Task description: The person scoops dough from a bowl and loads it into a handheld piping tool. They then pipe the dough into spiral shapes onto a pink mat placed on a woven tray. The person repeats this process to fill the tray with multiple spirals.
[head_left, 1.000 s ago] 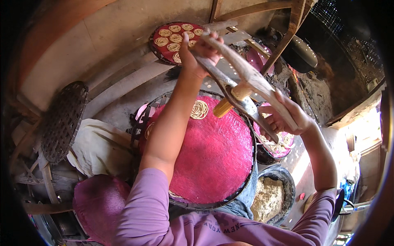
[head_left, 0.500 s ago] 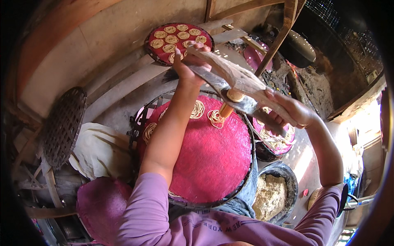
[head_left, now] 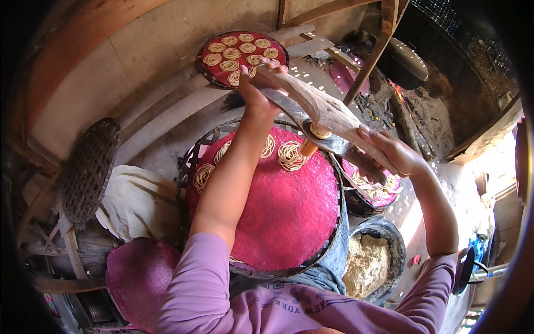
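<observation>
The wooden press [head_left: 334, 111] is spanning the gap between both hands, its two bars looking worn, pale and smooth on top, darker below, with a yellowish tube [head_left: 309, 147] pointing down between them. The left hand [head_left: 261, 86] is curling its fingers over the far ends, thumb standing apart; the right hand [head_left: 395, 153] is clasping the near ends, fingers wrapping underneath. Whether the left fingertips are pressing together, I cannot tell.

Below and between the two sets of fingers, a coil of pale strands [head_left: 290, 156] is lying at the tube's mouth, on a glossy pink sheet [head_left: 278, 222] that is covering a dark woven tray [head_left: 183, 167]. Beyond the left fingers, another tray of coils [head_left: 243, 58] is resting near a tan wall [head_left: 150, 64]. Nearer the body from the right fingers, a dark basin [head_left: 396, 253] is holding crumbly dough [head_left: 364, 267]; beyond them, a small fire [head_left: 396, 92] is glowing beside a dark pan [head_left: 406, 65].
</observation>
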Available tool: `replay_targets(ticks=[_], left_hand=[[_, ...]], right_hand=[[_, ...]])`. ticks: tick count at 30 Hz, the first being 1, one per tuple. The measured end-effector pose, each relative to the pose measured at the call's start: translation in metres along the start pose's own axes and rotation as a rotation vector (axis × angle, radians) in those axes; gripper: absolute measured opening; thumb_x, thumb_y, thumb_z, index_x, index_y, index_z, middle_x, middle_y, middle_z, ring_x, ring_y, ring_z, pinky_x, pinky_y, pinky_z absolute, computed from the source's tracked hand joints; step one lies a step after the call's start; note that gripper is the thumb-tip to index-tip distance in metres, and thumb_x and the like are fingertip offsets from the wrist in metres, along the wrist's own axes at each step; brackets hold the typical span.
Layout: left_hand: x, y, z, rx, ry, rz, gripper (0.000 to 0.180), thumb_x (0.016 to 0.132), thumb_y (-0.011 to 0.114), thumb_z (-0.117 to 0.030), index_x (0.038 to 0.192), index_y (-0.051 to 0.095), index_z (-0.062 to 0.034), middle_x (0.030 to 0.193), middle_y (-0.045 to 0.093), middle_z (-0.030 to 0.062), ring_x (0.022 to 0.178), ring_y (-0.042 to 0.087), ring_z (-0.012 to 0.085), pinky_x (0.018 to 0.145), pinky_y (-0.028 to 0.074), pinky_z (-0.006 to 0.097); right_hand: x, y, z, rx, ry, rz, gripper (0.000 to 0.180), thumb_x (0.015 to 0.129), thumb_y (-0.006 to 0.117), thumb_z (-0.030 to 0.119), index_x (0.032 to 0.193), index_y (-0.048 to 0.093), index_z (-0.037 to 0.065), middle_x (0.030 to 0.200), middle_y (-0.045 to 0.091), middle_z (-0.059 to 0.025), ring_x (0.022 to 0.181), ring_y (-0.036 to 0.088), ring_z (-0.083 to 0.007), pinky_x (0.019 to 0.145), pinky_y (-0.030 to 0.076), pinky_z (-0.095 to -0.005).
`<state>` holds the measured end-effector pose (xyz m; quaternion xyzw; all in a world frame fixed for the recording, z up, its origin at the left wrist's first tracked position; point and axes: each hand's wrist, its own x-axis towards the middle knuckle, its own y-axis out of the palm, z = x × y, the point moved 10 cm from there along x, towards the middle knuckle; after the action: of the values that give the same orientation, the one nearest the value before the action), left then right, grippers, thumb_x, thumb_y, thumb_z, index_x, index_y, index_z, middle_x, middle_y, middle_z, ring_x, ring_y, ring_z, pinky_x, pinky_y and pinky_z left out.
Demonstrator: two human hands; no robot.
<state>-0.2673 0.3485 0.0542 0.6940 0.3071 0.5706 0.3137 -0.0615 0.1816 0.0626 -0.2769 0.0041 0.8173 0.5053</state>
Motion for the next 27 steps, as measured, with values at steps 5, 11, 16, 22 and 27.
replay_targets(ticks=[5, 11, 16, 22, 27], left_hand=[[0.007, -0.001, 0.019, 0.069, -0.141, -0.183, 0.051, 0.088, 0.05, -0.056, 0.113, 0.055, -0.0125, 0.102, 0.061, 0.0045, 0.096, 0.056, 0.0248, 0.083, 0.045, 0.04], [-0.076, -0.039, 0.048, 1.25, -0.9, -0.219, 0.078, 0.096, 0.016, -0.065, 0.136, 0.047, -0.0056, 0.13, 0.059, 0.0101, 0.132, 0.039, 0.0224, 0.111, 0.02, 0.045], [-0.115, -0.067, 0.081, 1.162, -1.06, -0.041, 0.075, 0.098, 0.022, -0.06, 0.143, 0.039, -0.0026, 0.142, 0.047, 0.0143, 0.14, 0.029, 0.0226, 0.115, 0.014, 0.041], [-0.128, -0.08, 0.086, 1.091, -1.207, -0.197, 0.078, 0.097, 0.022, -0.063, 0.144, 0.038, -0.0025, 0.143, 0.045, 0.0177, 0.139, 0.03, 0.0213, 0.114, 0.017, 0.04], [-0.133, -0.067, 0.076, 1.248, -1.259, -0.186, 0.086, 0.094, 0.021, -0.07, 0.146, 0.033, -0.0024, 0.147, 0.039, 0.0169, 0.137, 0.032, 0.0259, 0.113, 0.019, 0.04]], right_hand=[[0.006, -0.006, -0.023, 0.145, -0.122, 0.056, 0.055, 0.096, 0.049, 0.051, 0.104, 0.059, -0.003, 0.078, 0.064, -0.0101, 0.065, 0.063, -0.0145, 0.054, 0.05, -0.0262], [0.002, -0.008, -0.046, 0.211, -0.179, 0.122, 0.05, 0.094, 0.053, 0.047, 0.097, 0.059, -0.003, 0.079, 0.063, -0.0089, 0.068, 0.062, -0.0141, 0.057, 0.049, -0.0255], [0.0, -0.009, -0.05, 0.176, -0.249, 0.088, 0.052, 0.094, 0.052, 0.049, 0.098, 0.06, -0.003, 0.081, 0.064, -0.0087, 0.07, 0.062, -0.014, 0.061, 0.049, -0.026], [0.0, -0.006, -0.046, 0.183, -0.295, 0.093, 0.053, 0.095, 0.049, 0.05, 0.099, 0.059, -0.002, 0.082, 0.063, -0.0086, 0.071, 0.062, -0.014, 0.06, 0.049, -0.0257], [0.003, -0.013, -0.051, 0.193, -0.223, -0.021, 0.051, 0.096, 0.049, 0.049, 0.101, 0.057, -0.001, 0.083, 0.063, -0.0083, 0.072, 0.062, -0.0142, 0.062, 0.049, -0.0261]])
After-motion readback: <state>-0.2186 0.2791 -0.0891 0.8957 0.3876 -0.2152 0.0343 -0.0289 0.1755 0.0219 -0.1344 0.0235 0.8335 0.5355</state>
